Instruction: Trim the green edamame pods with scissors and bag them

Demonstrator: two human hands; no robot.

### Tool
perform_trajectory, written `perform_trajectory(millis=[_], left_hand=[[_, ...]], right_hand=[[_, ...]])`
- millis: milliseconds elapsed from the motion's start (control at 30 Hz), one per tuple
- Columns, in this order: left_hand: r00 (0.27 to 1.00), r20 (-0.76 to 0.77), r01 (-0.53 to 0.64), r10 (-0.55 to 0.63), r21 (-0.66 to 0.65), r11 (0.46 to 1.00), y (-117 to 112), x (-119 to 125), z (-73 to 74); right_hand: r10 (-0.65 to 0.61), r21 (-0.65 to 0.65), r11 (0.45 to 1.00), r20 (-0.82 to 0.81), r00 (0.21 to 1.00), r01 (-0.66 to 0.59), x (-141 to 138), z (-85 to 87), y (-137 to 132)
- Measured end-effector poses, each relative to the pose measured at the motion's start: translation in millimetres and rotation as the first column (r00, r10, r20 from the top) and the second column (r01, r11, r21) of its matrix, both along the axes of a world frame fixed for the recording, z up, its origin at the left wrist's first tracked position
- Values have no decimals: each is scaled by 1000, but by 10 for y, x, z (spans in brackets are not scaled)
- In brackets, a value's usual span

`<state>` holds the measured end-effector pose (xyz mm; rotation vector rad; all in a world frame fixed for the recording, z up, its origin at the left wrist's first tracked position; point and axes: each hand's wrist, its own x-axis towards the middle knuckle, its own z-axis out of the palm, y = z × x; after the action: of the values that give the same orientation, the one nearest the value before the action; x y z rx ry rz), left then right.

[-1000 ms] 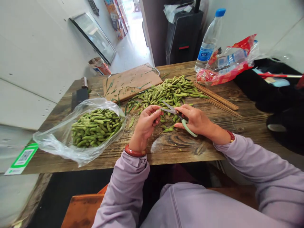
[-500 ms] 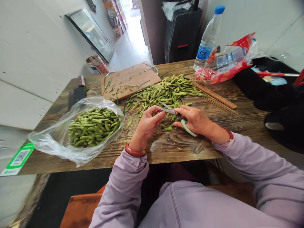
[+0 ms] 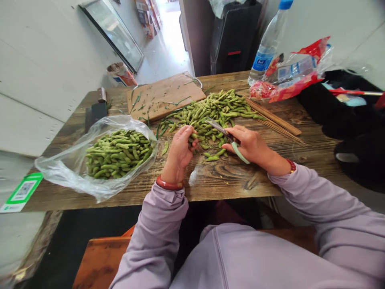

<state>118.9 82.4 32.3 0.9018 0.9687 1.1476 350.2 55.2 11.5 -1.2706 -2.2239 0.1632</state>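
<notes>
**Holding scissors and green pod**

Grasping the scissors by the pale green handle in the right grip. Pointing the blades across the heap of pods, near the left grip but not touching it. Pinching the green pod in the left grip, partly hidden by the fingers; cannot tell whether only one. Having the heap just beyond both grips, spread on the worktop, and a few loose pods between them. Seeing to the left of the left grip a clear plastic bag, containing many bagged pods. Seeing farther beyond the left grip a cutting board, scattered with green scraps. Seeing also, beyond the right grip and to its right, thin wooden sticks; farther behind these, a water bottle and a red plastic wrapper.
</notes>
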Motion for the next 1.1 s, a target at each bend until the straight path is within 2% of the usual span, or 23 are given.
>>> perform_trajectory(millis=[167,267,400,500,600,700,900,967,1000,1033,1100], left_hand=[[992,-88,96,-94,10,995,-28,-45,74],[942,-303,178,-147,75,981,-31,-82,81],[759,-649,271,-45,252,929,14,-119,28],[624,-780,374,-49,243,895,34,-116,-4],[509,-858,426,-65,186,885,31,-99,-12],[422,-907,442,4,209,872,23,-80,-21],[232,-968,554,98,214,805,22,-43,-84],[244,-962,535,127,242,810,30,-36,-99],[292,-946,504,141,277,818,33,-35,-100],[369,-917,457,150,319,830,34,-36,-95],[573,-811,332,120,364,870,24,-44,-70]], right_hand=[[-1,-3,1000,-20,1000,1,25,1,18],[5,-15,1000,-13,1000,-5,23,1,13],[20,-14,1000,-19,1000,-20,24,1,14],[16,-16,1000,-17,1000,-16,21,7,13],[9,-19,1000,-14,1000,-9,14,14,9],[13,-21,1000,-10,1000,-13,8,14,7],[26,-23,999,-18,999,-26,5,2,8],[29,-14,999,-30,999,-29,6,2,7],[29,-9,1000,-36,999,-29,7,4,5],[29,-4,1000,-40,999,-29,7,6,4],[25,-1,1000,-46,999,-25,8,11,0]])
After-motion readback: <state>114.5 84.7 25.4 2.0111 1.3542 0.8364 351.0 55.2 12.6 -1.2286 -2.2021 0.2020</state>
